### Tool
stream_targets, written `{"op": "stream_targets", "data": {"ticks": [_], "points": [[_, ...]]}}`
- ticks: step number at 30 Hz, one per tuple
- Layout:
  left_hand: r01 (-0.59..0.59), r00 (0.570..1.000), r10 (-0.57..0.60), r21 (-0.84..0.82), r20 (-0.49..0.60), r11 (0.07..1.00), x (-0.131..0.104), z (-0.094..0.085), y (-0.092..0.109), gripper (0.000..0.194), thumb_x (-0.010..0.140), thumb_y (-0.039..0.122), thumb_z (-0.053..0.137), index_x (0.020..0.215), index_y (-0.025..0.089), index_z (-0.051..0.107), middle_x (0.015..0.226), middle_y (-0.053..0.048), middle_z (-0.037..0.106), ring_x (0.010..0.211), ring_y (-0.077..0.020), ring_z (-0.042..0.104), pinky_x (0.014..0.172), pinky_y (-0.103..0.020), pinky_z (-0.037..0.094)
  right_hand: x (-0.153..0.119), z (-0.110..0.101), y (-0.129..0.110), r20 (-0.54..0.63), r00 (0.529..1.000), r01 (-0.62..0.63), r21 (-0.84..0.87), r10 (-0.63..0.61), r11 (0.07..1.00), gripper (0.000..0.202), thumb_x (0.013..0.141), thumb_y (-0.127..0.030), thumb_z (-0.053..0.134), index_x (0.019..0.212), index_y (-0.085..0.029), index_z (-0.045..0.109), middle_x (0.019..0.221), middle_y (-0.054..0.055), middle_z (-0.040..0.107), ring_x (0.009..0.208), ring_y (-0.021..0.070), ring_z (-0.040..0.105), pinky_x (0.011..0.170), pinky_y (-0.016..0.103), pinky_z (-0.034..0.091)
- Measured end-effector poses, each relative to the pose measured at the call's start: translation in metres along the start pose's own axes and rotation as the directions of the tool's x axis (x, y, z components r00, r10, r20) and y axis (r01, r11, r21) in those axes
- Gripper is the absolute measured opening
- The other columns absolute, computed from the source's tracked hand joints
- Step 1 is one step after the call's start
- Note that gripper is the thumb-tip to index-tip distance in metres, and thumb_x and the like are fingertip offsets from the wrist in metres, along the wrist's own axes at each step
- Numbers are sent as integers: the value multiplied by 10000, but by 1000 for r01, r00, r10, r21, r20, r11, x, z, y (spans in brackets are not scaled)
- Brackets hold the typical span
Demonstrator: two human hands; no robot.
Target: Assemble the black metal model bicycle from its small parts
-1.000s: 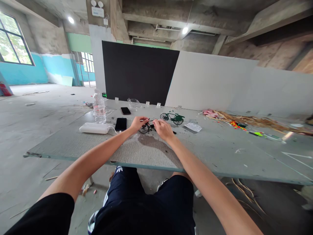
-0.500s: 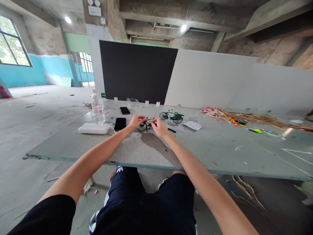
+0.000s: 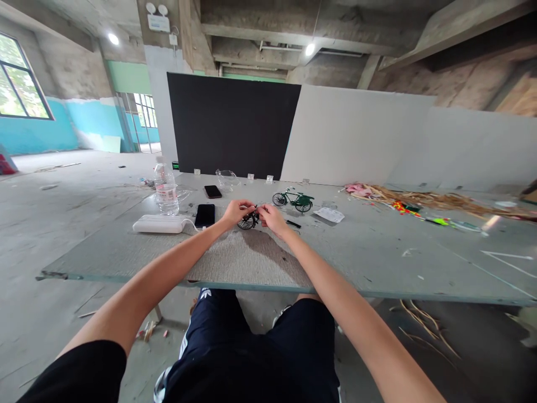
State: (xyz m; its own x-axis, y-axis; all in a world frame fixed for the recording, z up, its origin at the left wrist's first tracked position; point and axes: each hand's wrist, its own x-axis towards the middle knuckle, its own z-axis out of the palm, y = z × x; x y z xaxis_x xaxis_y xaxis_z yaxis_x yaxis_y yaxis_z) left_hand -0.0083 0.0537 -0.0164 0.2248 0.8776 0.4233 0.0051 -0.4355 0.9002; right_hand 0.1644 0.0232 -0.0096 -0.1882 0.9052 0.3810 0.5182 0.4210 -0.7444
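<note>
A small black model bicycle [image 3: 248,222] stands on the grey table [image 3: 369,257] between my two hands. My left hand [image 3: 235,212] grips its left side near the front wheel. My right hand [image 3: 273,218] pinches a part at its top right, hiding the rear half. Behind them a green model bicycle [image 3: 292,200] stands upright on the table, apart from both hands.
Left of my hands lie a black phone [image 3: 205,215], a white power bank [image 3: 158,224] with cable, a water bottle [image 3: 165,186] and a second phone [image 3: 213,191]. A paper slip [image 3: 329,215] lies right. Straw and colourful bits [image 3: 423,202] cover the far right.
My hands stay on the black bicycle and shifted only slightly on it. The view has turned a little, so everything sits slightly further left and up.
</note>
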Motion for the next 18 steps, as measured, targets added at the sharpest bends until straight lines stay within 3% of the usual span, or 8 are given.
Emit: {"op": "stream_targets", "data": {"ticks": [2, 4, 6, 9, 13, 18], "points": [[-31, 999, 31, 8, -10, 999, 0, 3, 1, 317, 718, 416, 787, 875, 144, 740, 884, -85, 744, 806, -180, 657, 756, -296, 481, 1, -4, 2, -15, 1000, 5, 3, -5, 1000, 313, 977, -497, 417, 815, -245, 507, 633, -19, 524, 546, 161, 492, 561, 282, 390], [-45, 998, 46, 11, -40, 999, 0, 3, 0, 302, 740, 409, 771, 899, 153, 742, 904, -90, 747, 843, -188, 668, 776, -296, 485, -2, -11, 3, -47, 997, 54, -101, -59, 993, 296, 964, -479, 442, 817, -236, 527, 685, 2, 573, 604, 172, 527, 605, 291, 401], [-38, 997, 38, 5, -71, 999, 0, 2, -2, 311, 747, 413, 769, 920, 156, 744, 909, -92, 748, 849, -190, 668, 773, -296, 486, -7, -20, 3, -62, 992, 97, -211, -112, 973, 265, 957, -446, 455, 822, -231, 533, 735, 21, 612, 663, 187, 553, 640, 298, 403], [-4, 995, 2, -18, -100, 1000, 0, -1, -5, 333, 729, 421, 793, 907, 143, 751, 912, -95, 750, 837, -188, 660, 767, -299, 486, -12, -29, 3, -67, 985, 138, -238, -158, 962, 242, 957, -436, 460, 872, -228, 548, 810, 40, 657, 722, 203, 589, 669, 303, 410], [65, 993, -74, -91, -92, 994, 0, -3, -8, 360, 719, 424, 809, 931, 135, 772, 933, -99, 763, 807, -172, 653, 762, -295, 486, -14, -29, -1, -64, 978, 177, -239, -197, 955, 210, 950, -419, 482, 922, -227, 563, 862, 52, 678, 770, 211, 612, 691, 302, 414], [95, 994, -100, -125, -34, 988, -1, -3, -10, 402, 710, 475, 815, 913, 130, 779, 882, -84, 758, 747, -151, 632, 723, -278, 469, -14, -23, -4, -46, 982, 165, -266, -183, 950, 209, 957, -409, 468, 910, -228, 561, 782, 28, 650, 674, 189, 563, 644, 292, 378]]}}
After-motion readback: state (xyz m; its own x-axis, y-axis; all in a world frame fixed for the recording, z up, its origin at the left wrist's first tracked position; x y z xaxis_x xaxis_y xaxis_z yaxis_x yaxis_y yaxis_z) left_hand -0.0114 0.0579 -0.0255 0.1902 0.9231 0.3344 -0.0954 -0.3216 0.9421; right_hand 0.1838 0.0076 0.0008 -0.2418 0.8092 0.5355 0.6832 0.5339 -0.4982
